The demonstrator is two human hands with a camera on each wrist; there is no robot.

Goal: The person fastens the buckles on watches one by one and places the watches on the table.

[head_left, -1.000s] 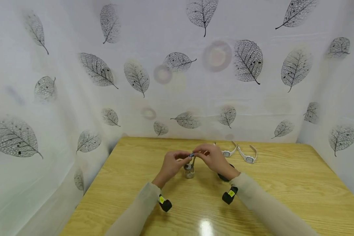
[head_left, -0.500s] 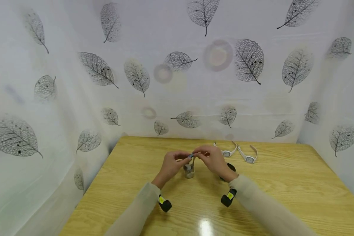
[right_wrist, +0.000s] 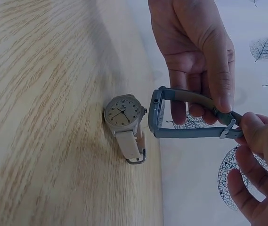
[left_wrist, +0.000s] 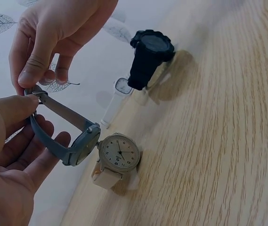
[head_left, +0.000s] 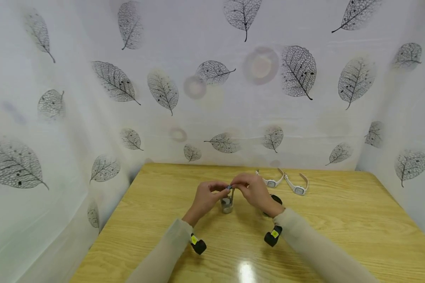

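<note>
Both hands hold a grey-blue wristwatch [right_wrist: 190,133] by its strap ends, and the strap forms a loop hanging over the table. In the left wrist view, my left hand [left_wrist: 11,165] pinches the strap between thumb and fingers near the metal buckle. My right hand [head_left: 255,192] pinches the same end from the other side, fingertips nearly touching the left ones. The watch's case hangs down, its dial seen edge-on. Just beneath stands a beige watch [left_wrist: 119,151] with a round, numbered dial, its strap buckled in a loop.
A black watch [left_wrist: 150,52] stands by my right wrist, partly hidden in the head view. Behind it lie two white watches, one [head_left: 271,183] near the right hand and another [head_left: 299,190] further right. A leaf-patterned curtain [head_left: 184,133] closes off the table's back.
My right forearm has shifted slightly left, so more of the black watch shows. Both hands stay on the grey-blue watch's strap, with only slight finger movement.
</note>
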